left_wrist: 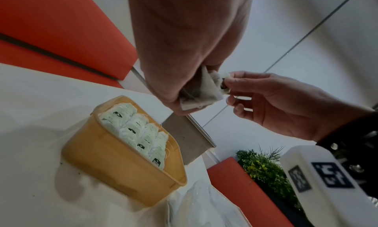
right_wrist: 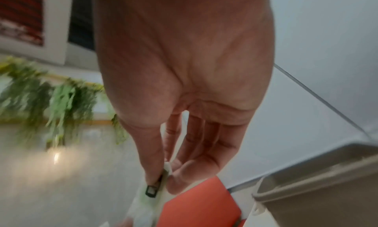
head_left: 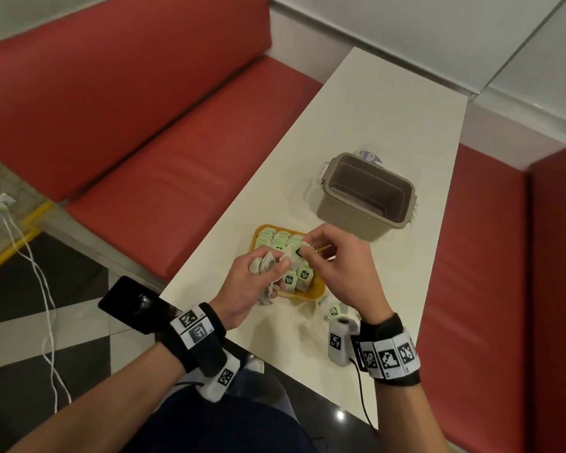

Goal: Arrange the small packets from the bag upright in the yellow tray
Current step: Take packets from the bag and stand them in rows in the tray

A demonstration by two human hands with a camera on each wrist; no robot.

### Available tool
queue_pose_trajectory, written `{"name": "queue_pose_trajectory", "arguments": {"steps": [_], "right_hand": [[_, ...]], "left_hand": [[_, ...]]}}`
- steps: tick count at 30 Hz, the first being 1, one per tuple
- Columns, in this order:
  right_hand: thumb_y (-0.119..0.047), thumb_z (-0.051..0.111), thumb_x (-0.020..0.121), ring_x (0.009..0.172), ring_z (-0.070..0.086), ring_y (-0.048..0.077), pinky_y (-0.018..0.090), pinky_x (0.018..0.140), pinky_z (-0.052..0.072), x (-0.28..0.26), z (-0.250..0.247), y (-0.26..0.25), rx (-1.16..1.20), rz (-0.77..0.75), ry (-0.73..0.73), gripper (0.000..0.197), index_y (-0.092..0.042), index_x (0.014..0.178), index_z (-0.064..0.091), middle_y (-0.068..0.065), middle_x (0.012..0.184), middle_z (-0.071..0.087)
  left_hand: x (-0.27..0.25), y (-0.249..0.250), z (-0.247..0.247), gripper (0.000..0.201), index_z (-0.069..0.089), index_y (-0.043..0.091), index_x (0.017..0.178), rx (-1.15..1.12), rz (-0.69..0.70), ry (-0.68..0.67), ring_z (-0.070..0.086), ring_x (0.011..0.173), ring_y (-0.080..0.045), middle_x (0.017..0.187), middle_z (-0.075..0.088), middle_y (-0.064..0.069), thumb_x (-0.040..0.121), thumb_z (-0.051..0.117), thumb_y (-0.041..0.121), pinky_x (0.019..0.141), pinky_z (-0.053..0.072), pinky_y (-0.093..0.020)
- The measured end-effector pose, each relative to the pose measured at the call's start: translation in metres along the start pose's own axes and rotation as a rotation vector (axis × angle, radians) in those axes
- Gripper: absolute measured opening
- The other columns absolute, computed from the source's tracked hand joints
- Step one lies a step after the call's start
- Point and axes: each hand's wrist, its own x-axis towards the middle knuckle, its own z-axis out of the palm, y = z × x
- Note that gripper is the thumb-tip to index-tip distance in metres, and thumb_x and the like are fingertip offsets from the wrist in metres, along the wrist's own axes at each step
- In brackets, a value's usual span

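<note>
Above yellow tray (head_left: pixel 317 294): right hand (head_left: pixel 337 266) pinches packet (head_left: pixel 297 251), left hand (head_left: pixel 252 286) clutches bunch; light, limp — take tag end.

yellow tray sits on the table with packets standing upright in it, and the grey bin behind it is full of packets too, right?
Not quite: the grey bin is empty, as the head view shows. The rest holds: the yellow tray sits on the table with packets standing upright in it.
</note>
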Motion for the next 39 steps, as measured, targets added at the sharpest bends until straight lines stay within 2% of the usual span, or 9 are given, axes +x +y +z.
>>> {"name": "queue_pose_trajectory", "arguments": {"steps": [8,11,14,18,25,29,33,35,39], "right_hand": [[-0.025,0.078,0.099,0.081,0.069,0.008,0.034,0.077,0.059,0.001,-0.001,0.033,-0.172,0.005,0.102,0.005,-0.029,0.101,0.076,-0.014,0.087,0.075],[-0.019,0.073,0.100,0.086,0.069,0.020,0.041,0.080,0.059,0.001,0.012,0.059,-0.278,0.088,0.025,0.007,-0.025,0.100,0.072,-0.007,0.090,0.075],[-0.020,0.067,0.101,0.093,0.068,0.028,0.042,0.082,0.056,-0.004,0.036,0.078,-0.418,0.150,-0.101,0.008,-0.027,0.103,0.070,0.000,0.096,0.075],[-0.025,0.060,0.104,0.109,0.059,0.029,0.045,0.095,0.042,-0.007,0.065,0.093,-0.650,0.163,-0.233,0.018,-0.033,0.116,0.071,0.002,0.105,0.074],[-0.015,0.054,0.101,0.102,0.057,0.034,0.046,0.089,0.039,0.003,0.087,0.103,-0.734,0.186,-0.136,0.017,-0.027,0.106,0.065,0.005,0.096,0.071],[-0.014,0.065,0.091,0.096,0.057,0.034,0.044,0.081,0.042,0.000,0.093,0.101,-0.696,0.190,0.023,0.019,-0.023,0.107,0.066,0.004,0.103,0.070],[-0.017,0.073,0.084,0.091,0.043,0.030,0.041,0.074,0.043,-0.010,0.091,0.099,-0.704,0.299,0.227,0.022,-0.020,0.104,0.068,0.005,0.104,0.043],[-0.026,0.079,0.080,0.094,0.042,0.031,0.042,0.076,0.042,-0.013,0.091,0.097,-0.740,0.372,0.191,0.015,-0.020,0.092,0.071,0.005,0.106,0.040],[-0.041,0.089,0.077,0.106,0.045,0.033,0.044,0.085,0.046,-0.011,0.097,0.095,-0.785,0.471,0.009,0.027,-0.020,0.082,0.073,0.006,0.113,0.045]], "left_hand": [[0.008,-0.016,-0.007,0.033,0.073,0.005,0.114,0.020,-0.071,0.099,0.066,0.081,-0.029,0.095,0.068,-0.012,0.096,0.082,0.030,0.056,0.048,-0.032],[0.005,-0.023,-0.020,0.033,0.072,0.003,0.112,0.010,-0.112,0.143,0.066,0.076,-0.023,0.092,0.070,-0.008,0.096,0.081,0.030,0.055,0.046,-0.031],[0.002,-0.032,-0.033,0.021,0.076,0.010,0.105,0.038,-0.136,0.196,0.063,0.074,-0.023,0.089,0.068,-0.014,0.097,0.081,0.029,0.053,0.045,-0.030],[0.001,-0.039,-0.046,0.019,0.077,0.012,0.106,0.060,-0.168,0.283,0.067,0.073,-0.020,0.096,0.074,-0.011,0.097,0.080,0.029,0.057,0.046,-0.032],[0.003,-0.039,-0.050,0.027,0.075,0.007,0.107,0.104,-0.169,0.341,0.068,0.074,-0.020,0.097,0.077,-0.010,0.093,0.084,0.028,0.059,0.049,-0.034],[0.004,-0.037,-0.052,0.021,0.076,0.010,0.103,0.143,-0.161,0.362,0.067,0.073,-0.020,0.091,0.076,-0.010,0.093,0.085,0.027,0.056,0.048,-0.032],[0.005,-0.032,-0.053,0.025,0.075,0.011,0.102,0.222,-0.147,0.397,0.066,0.068,-0.016,0.085,0.075,-0.012,0.092,0.086,0.030,0.051,0.048,-0.030],[0.006,-0.031,-0.055,0.028,0.075,0.010,0.100,0.255,-0.144,0.418,0.063,0.063,-0.014,0.078,0.073,-0.008,0.089,0.088,0.032,0.052,0.049,-0.030],[0.010,-0.037,-0.059,0.026,0.074,0.016,0.093,0.359,-0.148,0.452,0.064,0.065,-0.016,0.079,0.074,-0.006,0.082,0.094,0.028,0.056,0.055,-0.034]]}}
